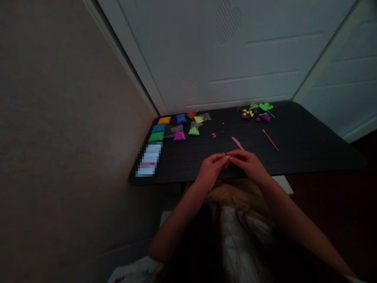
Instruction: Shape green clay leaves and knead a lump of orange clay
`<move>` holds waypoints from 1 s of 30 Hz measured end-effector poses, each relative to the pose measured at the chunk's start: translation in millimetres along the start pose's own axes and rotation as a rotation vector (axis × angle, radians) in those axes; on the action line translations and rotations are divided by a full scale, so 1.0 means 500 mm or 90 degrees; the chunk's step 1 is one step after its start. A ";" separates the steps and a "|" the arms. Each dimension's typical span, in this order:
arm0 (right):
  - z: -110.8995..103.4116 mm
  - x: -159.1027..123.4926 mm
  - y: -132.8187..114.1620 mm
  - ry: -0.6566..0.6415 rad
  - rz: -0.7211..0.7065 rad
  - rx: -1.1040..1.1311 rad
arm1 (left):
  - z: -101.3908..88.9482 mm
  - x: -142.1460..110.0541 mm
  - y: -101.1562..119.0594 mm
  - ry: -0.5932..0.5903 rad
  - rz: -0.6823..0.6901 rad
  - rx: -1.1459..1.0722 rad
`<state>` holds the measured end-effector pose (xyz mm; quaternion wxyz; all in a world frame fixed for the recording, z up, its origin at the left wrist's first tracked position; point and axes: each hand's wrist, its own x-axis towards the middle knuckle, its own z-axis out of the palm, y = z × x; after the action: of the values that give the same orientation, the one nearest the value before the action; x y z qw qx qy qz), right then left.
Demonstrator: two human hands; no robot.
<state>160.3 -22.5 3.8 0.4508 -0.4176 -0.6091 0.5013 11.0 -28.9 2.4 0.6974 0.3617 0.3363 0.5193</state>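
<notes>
Between the fingertips of both hands is a small piece of light green modelling clay [227, 157], mostly covered by the fingers. My left hand [212, 167] is closed, pinching it from the left, and my right hand [246, 160] is closed, pinching it from the right. Both are held over the front edge of the black table [188, 157]. Just behind my right hand lies a pink plastic clay knife [237, 142], its near end hidden by the fingers. Farther right rests a thin pink modelling stick [270, 140].
Packets of coloured clay, including a green one [156, 136] and a magenta one [179, 135], lie at the back left. A phone [150, 159] sits at the left edge. Finished clay shapes, among them a green clover [266, 106] and purple balls [265, 117], stand back right.
</notes>
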 end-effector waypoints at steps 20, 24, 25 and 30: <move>0.005 0.001 0.002 0.026 0.004 0.021 | 0.001 -0.005 -0.016 0.065 0.097 0.035; 0.005 -0.001 -0.003 0.016 0.011 0.020 | 0.002 -0.007 -0.017 0.063 0.110 0.046; 0.005 -0.001 -0.004 0.017 0.013 0.016 | 0.002 -0.007 -0.017 0.065 0.109 0.047; 0.005 -0.002 -0.006 0.021 0.014 -0.001 | 0.001 -0.006 -0.016 0.074 0.103 0.056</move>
<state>158.1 -24.3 6.4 0.4547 -0.4332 -0.5973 0.4988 14.4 -33.5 -3.9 0.6157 0.3872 0.3687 0.5788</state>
